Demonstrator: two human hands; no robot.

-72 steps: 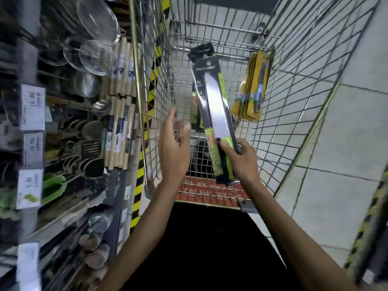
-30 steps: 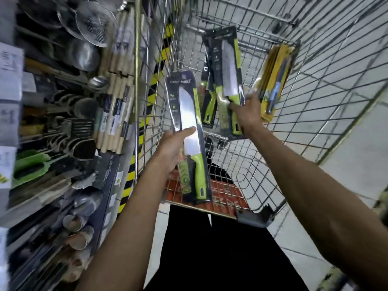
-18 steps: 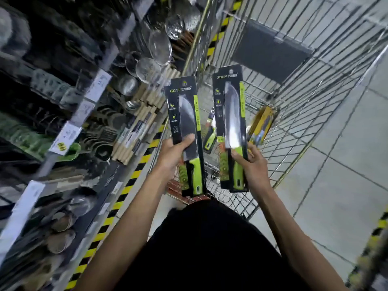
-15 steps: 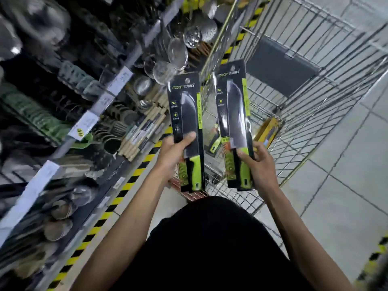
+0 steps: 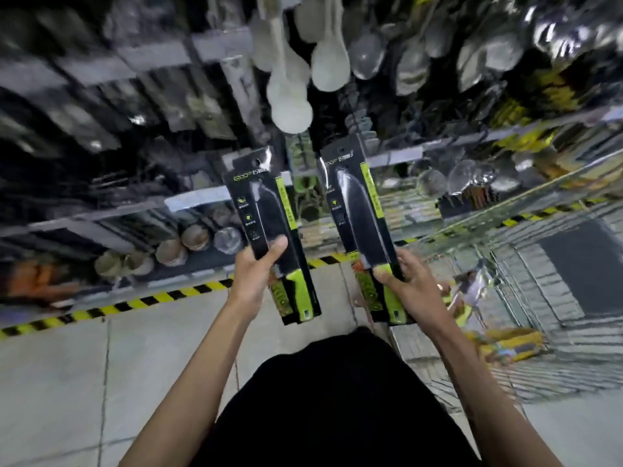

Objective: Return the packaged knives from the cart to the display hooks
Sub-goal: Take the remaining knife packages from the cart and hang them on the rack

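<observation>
The left grip (image 5: 253,281) holds the left pack (image 5: 266,210) upright, thumb across its front. The right grip (image 5: 412,288) holds the right pack (image 5: 357,203) just beside it, apart. Blurred shelves (image 5: 101,217) stand ahead, the cart (image 5: 546,298) at right.

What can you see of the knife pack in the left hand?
The knife pack is a tall black card with a lime-green side stripe and a hang hole on top, under glossy clear plastic. Its knife points tip up, dark blade, lime-green handle. It stands nearly upright in the air before the shelves, gripped at mid-height by the left hand, thumb across its front.
</observation>
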